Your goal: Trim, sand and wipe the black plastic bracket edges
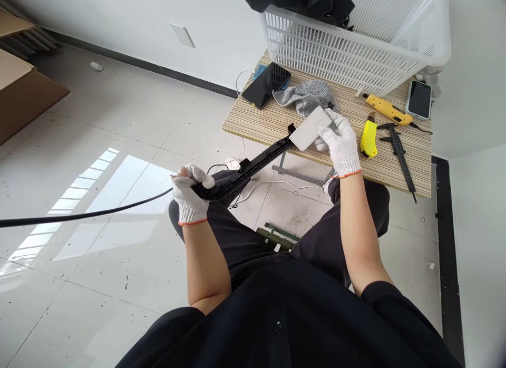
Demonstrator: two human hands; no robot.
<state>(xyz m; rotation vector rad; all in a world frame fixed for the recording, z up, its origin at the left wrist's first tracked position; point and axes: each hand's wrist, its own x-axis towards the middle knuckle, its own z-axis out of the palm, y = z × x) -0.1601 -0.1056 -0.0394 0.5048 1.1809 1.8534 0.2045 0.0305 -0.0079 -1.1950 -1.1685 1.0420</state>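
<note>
A long black plastic part (253, 169) slants across my lap toward the table. My gloved left hand (191, 193) is closed round its lower end, and a thin black strip runs from that hand to the left edge of view. My gloved right hand (340, 138) pinches a flat, light grey rectangular piece (311, 128). The lower left corner of this piece overlaps or lies beside the upper end of the black part; whether they touch I cannot tell. Just behind the piece, a crumpled grey cloth (308, 95) lies on the table.
On the wooden table (253, 117) lie a black phone (265, 86), a yellow corded tool (388, 109), a yellow-handled knife (369, 138), black calipers (399, 152) and a second phone (419, 99). Behind stands a white basket (336, 51) with black parts. Cardboard boxes (27, 99) are at far left.
</note>
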